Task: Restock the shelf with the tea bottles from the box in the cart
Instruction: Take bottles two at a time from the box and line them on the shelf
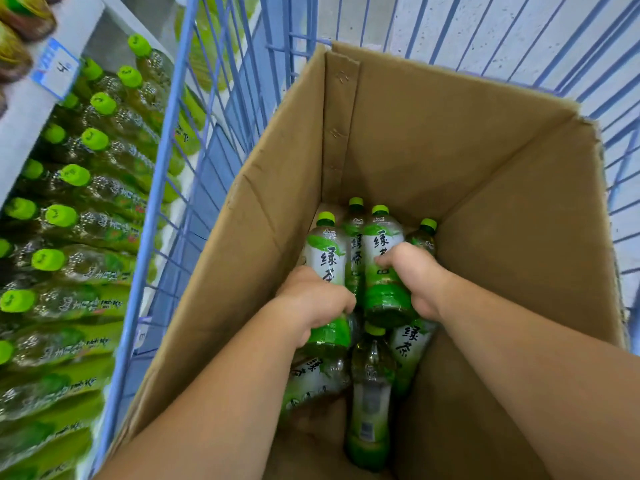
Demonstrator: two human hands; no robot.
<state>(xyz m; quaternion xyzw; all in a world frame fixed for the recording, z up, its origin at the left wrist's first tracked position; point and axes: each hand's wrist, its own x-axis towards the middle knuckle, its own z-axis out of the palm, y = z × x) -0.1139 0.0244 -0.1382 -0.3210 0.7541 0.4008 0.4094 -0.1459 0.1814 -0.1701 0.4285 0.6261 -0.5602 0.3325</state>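
Observation:
Both my arms reach down into a tall open cardboard box [467, 161] that stands in a blue wire cart [166, 150]. My left hand [311, 303] is wrapped around one green tea bottle [327, 258], white-and-green label, green cap up. My right hand [414, 275] grips a second tea bottle [382, 251] beside it. Several more tea bottles lie and stand at the box bottom, one of them a lying bottle [369, 400] under my wrists. The shelf [31, 109] at the left holds rows of green-capped bottles [93, 216].
The box walls rise high around my forearms, and its rim sits near the cart's wire sides. A blue price tag [55, 67] hangs on the shelf edge. A pale tiled floor [450, 29] shows beyond the cart's far bars.

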